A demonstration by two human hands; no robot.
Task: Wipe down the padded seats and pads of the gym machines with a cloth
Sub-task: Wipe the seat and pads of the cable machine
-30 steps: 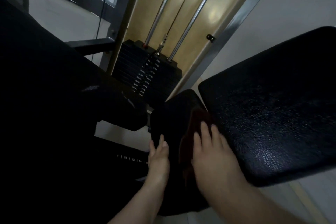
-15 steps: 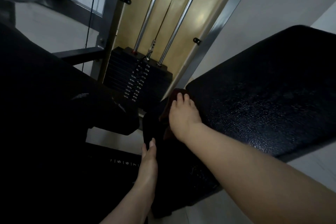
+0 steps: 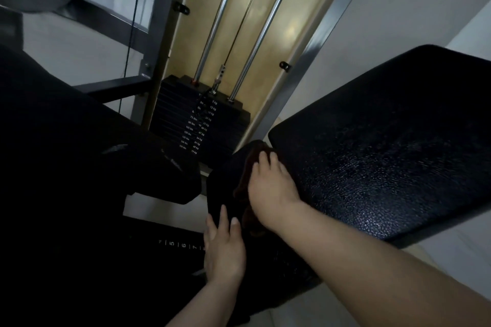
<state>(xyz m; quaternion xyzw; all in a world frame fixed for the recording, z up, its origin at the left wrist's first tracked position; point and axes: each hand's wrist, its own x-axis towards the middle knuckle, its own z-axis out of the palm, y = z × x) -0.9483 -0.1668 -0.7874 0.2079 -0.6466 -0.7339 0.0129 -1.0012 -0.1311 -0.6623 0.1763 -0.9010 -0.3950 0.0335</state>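
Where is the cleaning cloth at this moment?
In the head view, just below centre, the dark cloth lies on the narrow black pad under the right hand, left of the large seat pad.

A: How much of the cloth (image 3: pixel 245 188) can you see?

B: Only a dark reddish edge; the right hand (image 3: pixel 271 188) lies over the rest, and its palm is hidden.

A: And the narrow pad (image 3: pixel 225 188) beneath it?

B: Its lower end is lost in shadow behind the forearms. The left hand (image 3: pixel 224 252) covers part of one side, thumb out of sight.

A: The big seat pad (image 3: pixel 385 162)?

B: Cut off by the right edge.

A: Can you read the weight stack (image 3: pixel 196 125)?

B: The labels are too small and blurred. The lower plates sit behind the dark padded part (image 3: pixel 66 154) at left, whose shape I cannot make out.
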